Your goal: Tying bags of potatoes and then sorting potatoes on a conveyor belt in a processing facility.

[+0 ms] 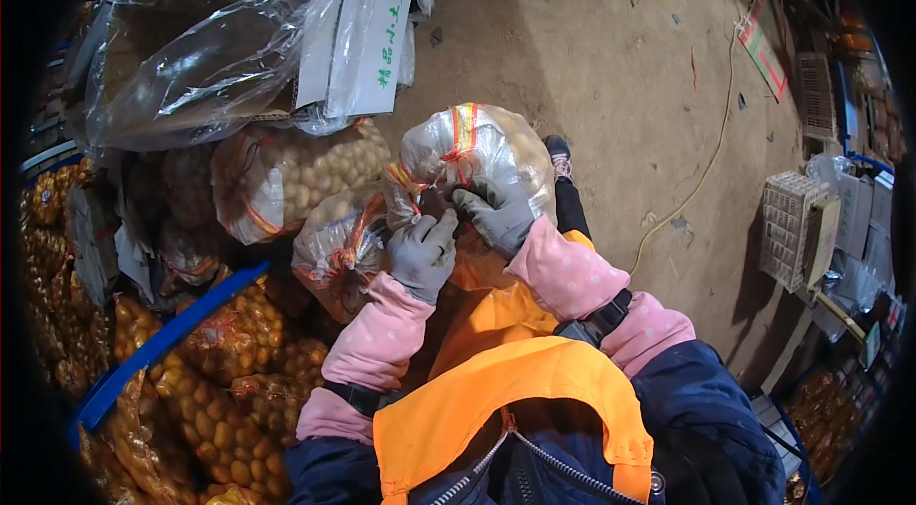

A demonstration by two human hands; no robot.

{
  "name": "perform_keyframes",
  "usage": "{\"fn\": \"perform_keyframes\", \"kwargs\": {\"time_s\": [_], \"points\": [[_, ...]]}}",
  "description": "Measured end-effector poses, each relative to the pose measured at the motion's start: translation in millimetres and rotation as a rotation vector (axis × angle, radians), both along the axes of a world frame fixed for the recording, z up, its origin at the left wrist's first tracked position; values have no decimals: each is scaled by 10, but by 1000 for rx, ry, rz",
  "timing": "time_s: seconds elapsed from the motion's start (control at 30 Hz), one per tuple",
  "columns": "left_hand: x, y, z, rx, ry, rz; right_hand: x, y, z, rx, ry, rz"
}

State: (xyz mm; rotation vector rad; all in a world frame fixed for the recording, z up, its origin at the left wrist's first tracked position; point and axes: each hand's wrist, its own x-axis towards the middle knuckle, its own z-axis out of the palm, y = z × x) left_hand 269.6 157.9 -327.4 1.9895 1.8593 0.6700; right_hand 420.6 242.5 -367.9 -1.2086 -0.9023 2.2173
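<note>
A clear plastic sack of potatoes (533,147), with white, yellow and red stripes, stands directly before me. My right hand (497,211), in a grey glove, pinches the gathered mouth of this sack near its red drawstring (458,160). Close by on the left, my gloved left hand (424,254) has its fingers bent on the same gathered plastic. The fingertips nearly meet, and the exact grip between them is partly hidden. Against my left hand leans another potato sack (343,254), tied with red string. Behind it lies a third striped sack (300,179).
White cartons (361,39) under clear plastic film (207,54) are stacked at upper left. A blue metal bar (172,340) crosses above net bags of potatoes (222,426). A yellow cable (705,176) runs over the dirt floor (630,75). Plastic crates (791,229) stand at right.
</note>
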Motion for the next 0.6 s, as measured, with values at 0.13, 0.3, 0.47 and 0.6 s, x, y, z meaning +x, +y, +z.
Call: {"fn": "perform_keyframes", "kwargs": {"time_s": [0.13, 0.3, 0.47, 0.6], "points": [[-61, 91, 60, -44, 86, -70, 191, 103, 244, 619, -40, 216], [-121, 128, 98, -121, 66, -117, 305, 95, 415, 904, -295, 351], [-201, 153, 54, -100, -101, -162, 240, -56, 351, 781, -290, 261], [-240, 182, 102, -257, -256, -140, 278, -50, 317, 523, -212, 323]]}}
